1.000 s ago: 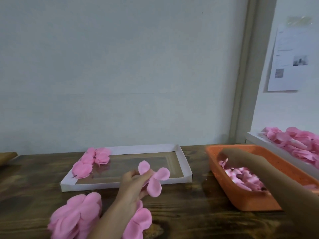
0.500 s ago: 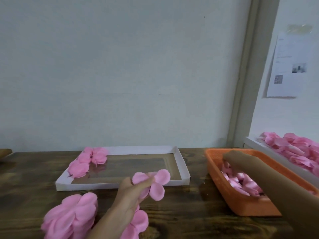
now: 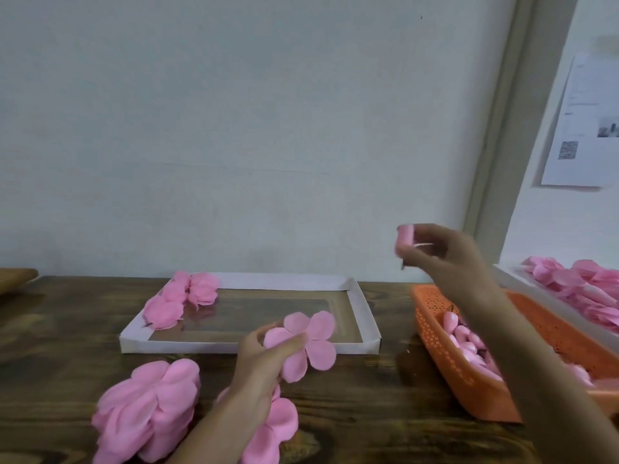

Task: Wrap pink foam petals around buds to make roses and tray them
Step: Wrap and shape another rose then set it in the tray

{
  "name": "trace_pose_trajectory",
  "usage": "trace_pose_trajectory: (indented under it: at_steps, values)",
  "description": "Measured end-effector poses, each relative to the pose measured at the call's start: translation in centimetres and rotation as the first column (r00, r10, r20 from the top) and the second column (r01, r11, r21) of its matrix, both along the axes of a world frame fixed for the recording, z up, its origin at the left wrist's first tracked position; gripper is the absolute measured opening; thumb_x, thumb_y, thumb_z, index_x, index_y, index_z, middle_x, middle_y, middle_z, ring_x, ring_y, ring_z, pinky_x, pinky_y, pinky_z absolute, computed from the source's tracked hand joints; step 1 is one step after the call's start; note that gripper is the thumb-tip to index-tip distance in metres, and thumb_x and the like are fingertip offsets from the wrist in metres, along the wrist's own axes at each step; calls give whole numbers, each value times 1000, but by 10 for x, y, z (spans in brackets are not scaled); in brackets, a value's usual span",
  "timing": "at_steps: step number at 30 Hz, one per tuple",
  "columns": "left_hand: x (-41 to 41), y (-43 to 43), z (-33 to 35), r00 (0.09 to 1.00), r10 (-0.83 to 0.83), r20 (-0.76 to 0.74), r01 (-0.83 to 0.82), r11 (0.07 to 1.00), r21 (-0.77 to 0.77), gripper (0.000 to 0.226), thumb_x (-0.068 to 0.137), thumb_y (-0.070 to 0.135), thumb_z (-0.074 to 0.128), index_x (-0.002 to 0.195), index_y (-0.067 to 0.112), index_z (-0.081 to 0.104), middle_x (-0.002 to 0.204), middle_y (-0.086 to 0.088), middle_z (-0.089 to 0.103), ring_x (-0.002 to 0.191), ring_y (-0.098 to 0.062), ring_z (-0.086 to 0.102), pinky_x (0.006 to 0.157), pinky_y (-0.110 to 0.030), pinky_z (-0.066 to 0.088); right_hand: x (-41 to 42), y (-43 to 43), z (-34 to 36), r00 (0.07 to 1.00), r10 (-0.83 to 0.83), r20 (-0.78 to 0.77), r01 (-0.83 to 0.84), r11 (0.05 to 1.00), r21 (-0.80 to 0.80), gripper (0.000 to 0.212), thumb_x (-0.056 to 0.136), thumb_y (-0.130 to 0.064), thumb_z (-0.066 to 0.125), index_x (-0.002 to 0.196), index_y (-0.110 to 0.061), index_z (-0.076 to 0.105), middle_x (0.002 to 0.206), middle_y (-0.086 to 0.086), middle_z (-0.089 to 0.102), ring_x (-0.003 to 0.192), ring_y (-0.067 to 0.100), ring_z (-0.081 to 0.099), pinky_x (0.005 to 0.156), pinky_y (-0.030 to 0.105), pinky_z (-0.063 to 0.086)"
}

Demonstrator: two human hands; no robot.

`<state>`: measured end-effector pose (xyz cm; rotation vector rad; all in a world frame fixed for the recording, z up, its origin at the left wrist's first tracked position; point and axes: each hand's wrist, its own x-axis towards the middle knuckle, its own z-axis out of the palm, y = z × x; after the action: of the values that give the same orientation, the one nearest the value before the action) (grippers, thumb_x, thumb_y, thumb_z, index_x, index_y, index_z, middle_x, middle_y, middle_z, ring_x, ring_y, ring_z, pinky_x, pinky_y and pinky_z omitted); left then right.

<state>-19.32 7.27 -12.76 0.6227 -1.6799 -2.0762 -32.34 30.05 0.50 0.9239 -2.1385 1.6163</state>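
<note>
Two parts sit apart: our right hand [image 3: 449,256] pinches the bud [image 3: 404,236] high and right of the petals [image 3: 313,343] our left hand [image 3: 261,360] grips.

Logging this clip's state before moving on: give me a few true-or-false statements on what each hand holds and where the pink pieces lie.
1. The right hand holds a pink bud in the air, clear of the orange basket. True.
2. The left hand holds nothing. False: it pinches a flower-shaped petal piece.
3. The white tray is filled with roses from end to end. False: only a few sit at its far-left corner.
4. A petal stack lies on the table, left of the left arm. True.
</note>
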Motion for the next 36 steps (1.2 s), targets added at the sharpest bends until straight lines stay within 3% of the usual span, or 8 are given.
trace_pose_trajectory:
  at_steps: [3, 6, 10, 15, 25, 31, 33, 36]
  values:
    - [1, -3, -2, 999, 41, 9, -41, 999, -8, 29, 87, 24, 83, 110, 9, 74, 98, -15, 74, 68, -23, 58, 50, -26, 42, 27, -35, -40, 975, 203, 87, -193, 975, -109, 12, 92, -20, 80, 103, -24, 74, 104, -4, 78, 95, 15, 76, 87, 26, 61]
    - [-1, -4, -6, 999, 49, 20, -49, 999, -12, 26, 92, 27, 78, 107, 7, 72, 90, -16, 70, 54, -17, 45, 42, -23, 35, 38, -64, -85, 943, 306, 134, -289, 948, -134, 17, 91, -10, 80, 104, -13, 69, 105, 2, 77, 103, 18, 74, 92, 34, 60]
    - [-7, -5, -11, 999, 36, 12, -35, 999, -38, 26, 94, 30, 76, 101, 4, 74, 79, -14, 68, 57, -19, 55, 47, -26, 43, 43, -78, -121, 919, 378, 112, -358, 920, -162, 20, 92, -7, 79, 108, -15, 71, 109, 2, 76, 110, 21, 73, 91, 29, 60]
    - [-17, -6, -19, 995, 77, -57, -79, 996, -29, 10, 94, 14, 76, 91, 4, 73, 86, -13, 77, 79, -26, 74, 79, -43, 62, 47, -82, -139, 923, 346, 168, -332, 937, -106, 17, 94, -9, 77, 106, -20, 73, 113, -3, 77, 108, 20, 75, 90, 42, 64]
    - [-12, -7, -16, 998, -49, -45, 43, 993, -113, 30, 86, 34, 85, 80, 5, 78, 71, -10, 72, 69, -22, 68, 65, -32, 54, 47, -85, -143, 940, 312, 140, -298, 948, -111, 12, 95, -6, 76, 104, -12, 72, 109, 1, 76, 100, 23, 77, 79, 37, 65]
    - [-6, -3, -10, 993, -117, -26, 116, 992, -50, 43, 76, 41, 91, 94, 5, 77, 87, -13, 79, 92, -30, 77, 88, -46, 63, 48, -84, -141, 969, 215, 124, -197, 969, -147, 31, 87, -7, 83, 109, -26, 71, 106, -12, 77, 98, 14, 76, 79, 28, 64]
    - [-6, -2, -8, 995, -89, -34, 89, 996, -17, 28, 88, 28, 82, 102, 5, 76, 89, -10, 80, 91, -28, 77, 80, -42, 63, 47, -84, -139, 978, 171, 118, -153, 977, -147, 30, 85, -12, 86, 106, -29, 72, 103, -16, 77, 94, 12, 75, 79, 26, 62]
    - [-4, -1, -6, 990, -118, -71, 119, 993, 18, 26, 91, 27, 79, 103, 4, 75, 87, -10, 76, 80, -18, 71, 67, -30, 53, 44, -83, -137, 975, 167, 149, -144, 978, -152, 23, 83, -13, 87, 99, -27, 77, 98, -12, 79, 88, 16, 74, 82, 38, 61]
